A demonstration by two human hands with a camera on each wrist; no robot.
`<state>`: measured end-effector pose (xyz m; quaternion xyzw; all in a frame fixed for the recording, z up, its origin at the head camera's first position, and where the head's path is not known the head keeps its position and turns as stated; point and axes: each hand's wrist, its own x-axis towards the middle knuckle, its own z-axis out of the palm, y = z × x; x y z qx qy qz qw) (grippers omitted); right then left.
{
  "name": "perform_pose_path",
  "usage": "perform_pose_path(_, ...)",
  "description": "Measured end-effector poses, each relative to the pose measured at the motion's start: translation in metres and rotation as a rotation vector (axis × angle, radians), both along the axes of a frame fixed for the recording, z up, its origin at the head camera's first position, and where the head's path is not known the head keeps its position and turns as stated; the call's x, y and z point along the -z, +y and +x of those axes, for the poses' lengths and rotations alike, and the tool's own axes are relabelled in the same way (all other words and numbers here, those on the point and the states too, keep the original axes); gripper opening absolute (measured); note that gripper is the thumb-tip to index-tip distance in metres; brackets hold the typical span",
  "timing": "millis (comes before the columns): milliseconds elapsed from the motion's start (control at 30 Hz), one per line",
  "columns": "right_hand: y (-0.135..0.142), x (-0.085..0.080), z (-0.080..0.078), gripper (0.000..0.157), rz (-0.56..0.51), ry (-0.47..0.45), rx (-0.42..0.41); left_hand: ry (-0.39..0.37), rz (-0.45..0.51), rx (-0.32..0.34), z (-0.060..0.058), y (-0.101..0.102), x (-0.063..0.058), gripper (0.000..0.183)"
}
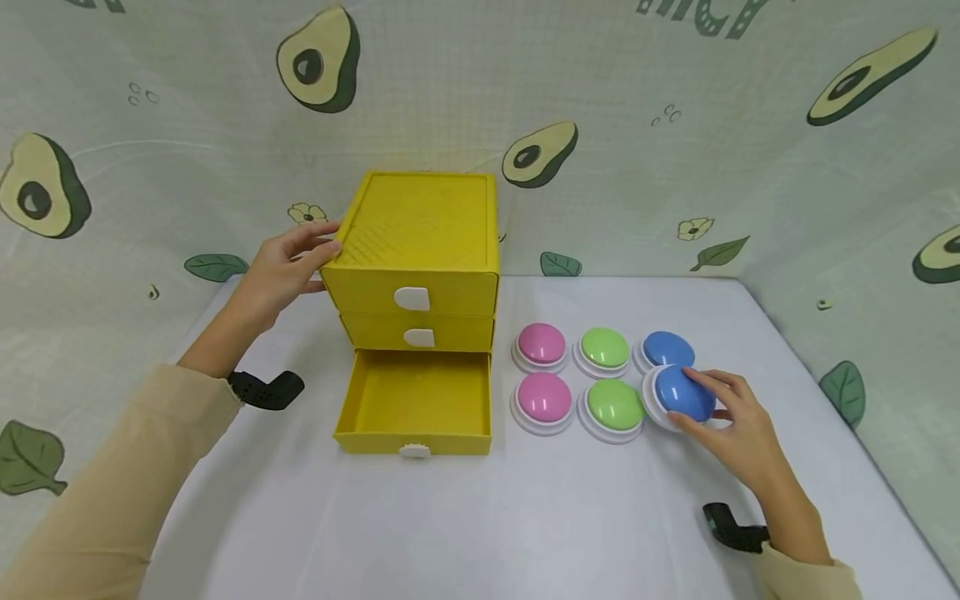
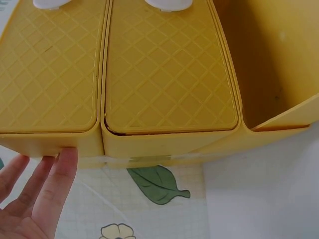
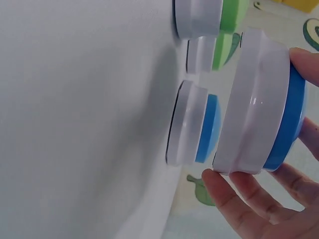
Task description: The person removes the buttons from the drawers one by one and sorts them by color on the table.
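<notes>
My right hand point(image 1: 738, 425) grips a blue-domed push button point(image 1: 684, 393) with a white base by its edges. In the right wrist view this button point(image 3: 259, 104) is raised off the table, and a second blue button point(image 3: 192, 124) stands on the surface behind it. My left hand point(image 1: 288, 267) rests against the left side of a yellow drawer cabinet point(image 1: 427, 221), near its top. Straight fingertips point(image 2: 65, 164) touch the cabinet's side wall in the left wrist view. The cabinet's bottom drawer point(image 1: 420, 404) is pulled out and bare inside; the two drawers above are closed.
To the cabinet's right, two pink buttons point(image 1: 542, 343) and two green buttons point(image 1: 604, 348) stand in rows beside the other blue button point(image 1: 667, 348). White drawer handles point(image 1: 412, 298) face me. A cloth with printed avocados point(image 1: 540, 154) hangs behind the white table point(image 1: 480, 533).
</notes>
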<state>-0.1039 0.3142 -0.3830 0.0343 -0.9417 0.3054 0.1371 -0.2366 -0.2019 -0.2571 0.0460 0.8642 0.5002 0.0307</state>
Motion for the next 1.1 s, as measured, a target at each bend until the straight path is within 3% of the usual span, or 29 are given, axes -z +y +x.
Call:
perform_pose_path(300, 0.013, 0.01, -0.001, 0.064, 0.036, -0.098, 0.042, -0.001, -0.002, -0.001, 0.0, -0.001, 0.0, 0.06)
perform_pose_path(533, 0.016, 0.015, -0.002, 0.063, 0.041, -0.096, 0.022, -0.002, -0.002, -0.004, 0.001, 0.0, -0.001, 0.06)
perform_pose_path(1100, 0.017, 0.018, -0.001, 0.065, 0.073, -0.191, -0.036, 0.001, -0.004, 0.0, 0.001, 0.0, 0.0, 0.06)
